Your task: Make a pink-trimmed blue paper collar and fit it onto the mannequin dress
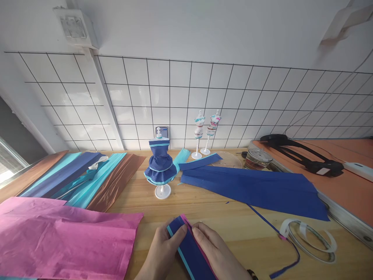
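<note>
Near the table's front edge, my left hand [166,245] and my right hand [214,247] both grip a strip of dark blue crepe paper [190,249]. Light blue trim runs along its left edge and pink paper [185,218] along its right. My left thumb presses on the top of the strip. At the pink edge, my right thumb and fingers pinch together. Beyond my hands stands a mini dress form [159,163] on a white base, dressed in a tiered dark blue paper dress with light blue trim.
Pink crepe paper [70,237] lies at left, before brown, blue and turquoise sheets [110,175]. A large blue sheet [256,188] spreads at right, near tape rolls [311,239] and a clear jar [258,158]. Two bare dress forms [199,134] stand by the tiled wall.
</note>
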`<state>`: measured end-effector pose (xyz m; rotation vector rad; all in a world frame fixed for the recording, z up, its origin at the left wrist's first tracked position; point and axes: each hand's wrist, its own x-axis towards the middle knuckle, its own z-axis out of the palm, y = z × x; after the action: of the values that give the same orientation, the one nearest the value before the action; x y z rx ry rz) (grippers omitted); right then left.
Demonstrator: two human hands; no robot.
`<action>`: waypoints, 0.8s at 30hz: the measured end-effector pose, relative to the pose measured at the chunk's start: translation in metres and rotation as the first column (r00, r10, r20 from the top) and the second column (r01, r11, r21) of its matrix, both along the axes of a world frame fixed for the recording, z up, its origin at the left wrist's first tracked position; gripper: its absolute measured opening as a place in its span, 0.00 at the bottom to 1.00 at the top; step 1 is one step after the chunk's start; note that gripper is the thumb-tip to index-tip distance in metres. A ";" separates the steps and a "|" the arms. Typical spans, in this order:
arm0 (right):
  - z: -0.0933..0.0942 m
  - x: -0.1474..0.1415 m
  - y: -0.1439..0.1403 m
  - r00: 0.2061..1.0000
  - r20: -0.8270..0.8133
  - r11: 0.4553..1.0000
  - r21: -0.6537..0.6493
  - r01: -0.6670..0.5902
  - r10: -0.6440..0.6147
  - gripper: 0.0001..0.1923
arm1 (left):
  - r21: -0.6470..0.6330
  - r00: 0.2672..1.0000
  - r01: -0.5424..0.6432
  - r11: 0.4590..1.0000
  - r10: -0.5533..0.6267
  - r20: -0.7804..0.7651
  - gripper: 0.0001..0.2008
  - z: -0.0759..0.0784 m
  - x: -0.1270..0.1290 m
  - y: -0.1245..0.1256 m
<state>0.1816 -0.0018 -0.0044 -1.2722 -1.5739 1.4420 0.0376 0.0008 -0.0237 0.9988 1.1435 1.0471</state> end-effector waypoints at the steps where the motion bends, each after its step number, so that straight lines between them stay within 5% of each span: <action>1: 0.000 0.000 0.000 1.000 -0.015 1.000 0.008 -0.005 0.005 0.14 | -0.003 1.000 -0.002 1.000 0.002 0.002 0.15 0.000 0.000 0.000; 24: 0.012 -0.003 -0.003 0.999 -0.014 0.999 0.002 0.037 -0.037 0.16 | 0.017 0.997 0.025 1.000 -0.024 -0.071 0.15 -0.002 -0.001 0.001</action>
<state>0.1785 -0.0045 0.0074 -1.2811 -1.5346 1.4233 0.0362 0.0017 -0.0255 1.0685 1.1787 1.0104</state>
